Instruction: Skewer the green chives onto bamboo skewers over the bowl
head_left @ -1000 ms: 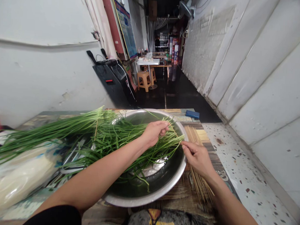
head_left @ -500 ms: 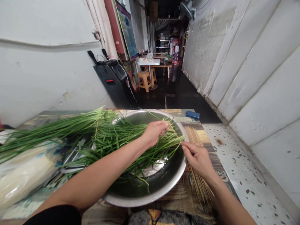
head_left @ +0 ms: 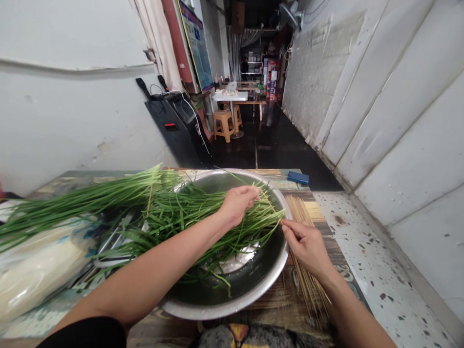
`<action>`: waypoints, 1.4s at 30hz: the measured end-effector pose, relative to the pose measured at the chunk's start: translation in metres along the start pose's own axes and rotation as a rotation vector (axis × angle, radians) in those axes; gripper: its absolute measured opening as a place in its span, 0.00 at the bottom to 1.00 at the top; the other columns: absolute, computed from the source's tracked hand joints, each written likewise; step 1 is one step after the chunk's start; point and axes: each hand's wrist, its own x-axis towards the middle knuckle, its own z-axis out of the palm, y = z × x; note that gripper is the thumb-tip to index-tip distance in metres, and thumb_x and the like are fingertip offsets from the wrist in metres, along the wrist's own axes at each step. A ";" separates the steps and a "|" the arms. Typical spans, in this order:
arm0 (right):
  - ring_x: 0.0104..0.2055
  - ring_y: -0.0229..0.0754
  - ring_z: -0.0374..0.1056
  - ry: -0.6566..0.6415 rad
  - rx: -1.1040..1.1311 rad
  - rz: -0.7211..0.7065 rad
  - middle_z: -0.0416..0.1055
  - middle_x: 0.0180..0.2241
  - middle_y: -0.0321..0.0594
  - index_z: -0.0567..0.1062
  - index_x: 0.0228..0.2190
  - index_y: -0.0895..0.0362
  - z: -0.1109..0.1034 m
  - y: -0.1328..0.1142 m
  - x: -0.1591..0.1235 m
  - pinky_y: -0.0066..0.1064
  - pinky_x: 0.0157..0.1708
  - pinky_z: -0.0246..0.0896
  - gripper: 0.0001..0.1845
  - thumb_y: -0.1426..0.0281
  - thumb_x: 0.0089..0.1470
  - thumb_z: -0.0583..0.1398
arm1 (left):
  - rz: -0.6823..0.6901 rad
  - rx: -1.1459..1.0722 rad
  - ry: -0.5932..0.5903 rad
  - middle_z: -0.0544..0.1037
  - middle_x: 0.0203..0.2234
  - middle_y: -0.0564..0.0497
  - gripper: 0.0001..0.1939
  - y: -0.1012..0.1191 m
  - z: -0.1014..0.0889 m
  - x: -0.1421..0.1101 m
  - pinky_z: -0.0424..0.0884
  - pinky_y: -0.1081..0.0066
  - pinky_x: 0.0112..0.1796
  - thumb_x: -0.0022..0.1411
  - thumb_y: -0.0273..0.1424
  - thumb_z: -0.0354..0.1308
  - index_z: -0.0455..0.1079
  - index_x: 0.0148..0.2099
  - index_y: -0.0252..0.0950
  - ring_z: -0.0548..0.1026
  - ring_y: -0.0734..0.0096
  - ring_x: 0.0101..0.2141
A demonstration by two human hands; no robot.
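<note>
Long green garlic chives (head_left: 192, 208) lie across a steel basin (head_left: 226, 312), their pale ends pointing right. Over those ends my left hand (head_left: 239, 202) is closed in a pinch, seemingly on a chive; its fingertips partly hide what they hold. A thin bamboo skewer (head_left: 271, 204) runs along the pale ends. My right hand (head_left: 306, 244) pinches the skewer's near end at the basin's right rim. To the left, another bunch of chives (head_left: 100, 191) has a skewer across its pale ends.
Loose bamboo skewers (head_left: 309, 285) lie right of the basin on the wood-patterned table (head_left: 332, 245). A blue box (head_left: 298, 177) sits at the far edge. At left lies a plastic bag of something pale (head_left: 31, 268). A white table (head_left: 230, 96) and stools (head_left: 223, 123) stand farther back.
My left hand has shifted very slightly to the left. My right hand and the chives look unchanged.
</note>
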 end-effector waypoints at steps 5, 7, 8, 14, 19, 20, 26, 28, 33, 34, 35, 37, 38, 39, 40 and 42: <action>0.32 0.43 0.70 0.005 -0.007 -0.015 0.75 0.24 0.39 0.79 0.34 0.55 0.000 -0.001 0.000 0.32 0.34 0.64 0.15 0.68 0.56 0.52 | 0.007 0.021 -0.009 0.70 0.20 0.50 0.10 0.000 0.001 -0.001 0.48 0.75 0.21 0.47 0.30 0.61 0.72 0.30 0.26 0.57 0.84 0.18; 0.32 0.43 0.70 0.003 -0.010 -0.019 0.74 0.24 0.39 0.79 0.34 0.55 0.000 0.000 0.000 0.32 0.34 0.63 0.15 0.68 0.56 0.52 | 0.007 0.018 -0.011 0.69 0.20 0.50 0.10 0.000 0.001 -0.001 0.48 0.75 0.21 0.47 0.30 0.61 0.72 0.30 0.26 0.57 0.84 0.18; 0.32 0.43 0.70 0.000 -0.011 -0.018 0.74 0.23 0.39 0.79 0.34 0.56 0.000 0.000 0.000 0.32 0.34 0.63 0.15 0.68 0.56 0.52 | 0.007 0.017 -0.012 0.69 0.20 0.50 0.10 0.000 0.001 -0.001 0.48 0.75 0.21 0.47 0.30 0.61 0.72 0.30 0.26 0.57 0.84 0.18; 0.32 0.43 0.70 -0.004 0.001 -0.007 0.72 0.20 0.38 0.79 0.34 0.56 0.001 0.000 0.001 0.33 0.34 0.64 0.15 0.68 0.56 0.52 | 0.015 0.006 -0.024 0.70 0.21 0.50 0.10 0.000 0.001 -0.002 0.47 0.75 0.21 0.47 0.30 0.61 0.72 0.30 0.26 0.56 0.84 0.18; 0.32 0.43 0.70 0.006 0.009 -0.012 0.75 0.25 0.40 0.79 0.36 0.55 0.001 0.000 0.000 0.34 0.34 0.64 0.15 0.68 0.56 0.53 | -0.009 -0.008 -0.011 0.69 0.20 0.50 0.10 -0.001 0.000 -0.001 0.48 0.76 0.21 0.47 0.30 0.61 0.72 0.29 0.26 0.57 0.84 0.18; 0.32 0.43 0.70 0.009 0.006 -0.013 0.76 0.26 0.40 0.79 0.36 0.55 0.001 0.000 0.000 0.34 0.34 0.64 0.15 0.68 0.56 0.53 | -0.015 -0.012 -0.009 0.69 0.20 0.50 0.10 0.000 0.000 0.000 0.48 0.76 0.21 0.46 0.30 0.62 0.72 0.29 0.26 0.57 0.84 0.18; 0.32 0.42 0.70 0.009 0.000 -0.021 0.76 0.27 0.40 0.79 0.38 0.55 0.001 0.001 0.000 0.33 0.35 0.64 0.15 0.68 0.56 0.53 | -0.019 -0.019 -0.013 0.69 0.20 0.50 0.09 0.000 0.001 0.000 0.48 0.76 0.21 0.46 0.30 0.62 0.72 0.28 0.26 0.57 0.84 0.18; 0.32 0.42 0.71 0.010 0.001 -0.021 0.76 0.27 0.39 0.79 0.38 0.55 0.001 0.001 0.000 0.33 0.35 0.65 0.15 0.68 0.56 0.53 | -0.021 -0.020 -0.012 0.69 0.20 0.50 0.09 0.000 0.001 0.000 0.48 0.76 0.21 0.46 0.29 0.62 0.72 0.29 0.26 0.57 0.84 0.18; 0.32 0.42 0.70 0.015 -0.011 -0.010 0.77 0.30 0.40 0.79 0.36 0.55 0.001 0.002 0.000 0.32 0.34 0.65 0.15 0.68 0.56 0.53 | -0.016 -0.017 -0.021 0.69 0.20 0.49 0.09 0.000 0.000 0.000 0.48 0.76 0.21 0.47 0.30 0.62 0.72 0.29 0.26 0.57 0.84 0.18; 0.32 0.42 0.70 0.014 -0.011 -0.011 0.77 0.30 0.40 0.79 0.36 0.55 0.001 0.002 0.000 0.32 0.34 0.65 0.15 0.68 0.55 0.53 | -0.019 -0.020 -0.022 0.69 0.20 0.49 0.09 0.000 0.000 0.000 0.48 0.76 0.21 0.47 0.29 0.61 0.72 0.29 0.26 0.57 0.84 0.18; 0.33 0.42 0.70 0.013 -0.011 -0.014 0.77 0.30 0.40 0.79 0.36 0.55 0.001 0.002 0.000 0.32 0.34 0.65 0.15 0.68 0.56 0.53 | -0.022 -0.025 -0.023 0.69 0.20 0.50 0.09 0.000 0.000 -0.001 0.48 0.76 0.21 0.47 0.29 0.61 0.72 0.29 0.26 0.57 0.84 0.18; 0.33 0.42 0.70 0.012 -0.013 -0.021 0.77 0.30 0.39 0.79 0.36 0.54 0.001 0.002 0.000 0.32 0.34 0.64 0.15 0.68 0.56 0.53 | -0.029 -0.034 -0.022 0.69 0.20 0.50 0.09 0.000 0.000 -0.001 0.48 0.76 0.21 0.47 0.29 0.61 0.72 0.29 0.26 0.57 0.84 0.17; 0.33 0.42 0.70 0.012 -0.014 -0.024 0.77 0.30 0.39 0.79 0.36 0.54 0.001 0.002 0.000 0.32 0.34 0.64 0.15 0.68 0.56 0.53 | -0.031 -0.038 -0.020 0.69 0.20 0.49 0.09 0.001 0.001 -0.001 0.48 0.76 0.21 0.46 0.29 0.61 0.72 0.29 0.25 0.57 0.84 0.17; 0.33 0.42 0.70 0.011 -0.015 -0.024 0.77 0.30 0.39 0.79 0.36 0.54 0.001 0.002 0.000 0.32 0.35 0.64 0.15 0.68 0.56 0.53 | -0.033 -0.039 -0.018 0.69 0.20 0.49 0.09 0.001 0.001 -0.001 0.48 0.76 0.21 0.46 0.29 0.62 0.72 0.29 0.25 0.57 0.84 0.18; 0.33 0.42 0.70 0.011 -0.015 -0.023 0.77 0.31 0.40 0.79 0.36 0.54 0.001 0.003 0.000 0.32 0.34 0.64 0.15 0.68 0.56 0.53 | -0.034 -0.039 -0.018 0.69 0.20 0.49 0.09 0.001 0.001 -0.001 0.48 0.76 0.21 0.46 0.29 0.62 0.72 0.29 0.26 0.57 0.84 0.18; 0.33 0.42 0.70 0.011 -0.015 -0.020 0.77 0.31 0.40 0.79 0.36 0.55 0.002 0.003 0.000 0.33 0.35 0.64 0.15 0.68 0.56 0.53 | -0.030 -0.036 -0.019 0.69 0.20 0.49 0.09 0.001 0.001 -0.001 0.48 0.76 0.21 0.46 0.29 0.62 0.72 0.28 0.26 0.57 0.84 0.18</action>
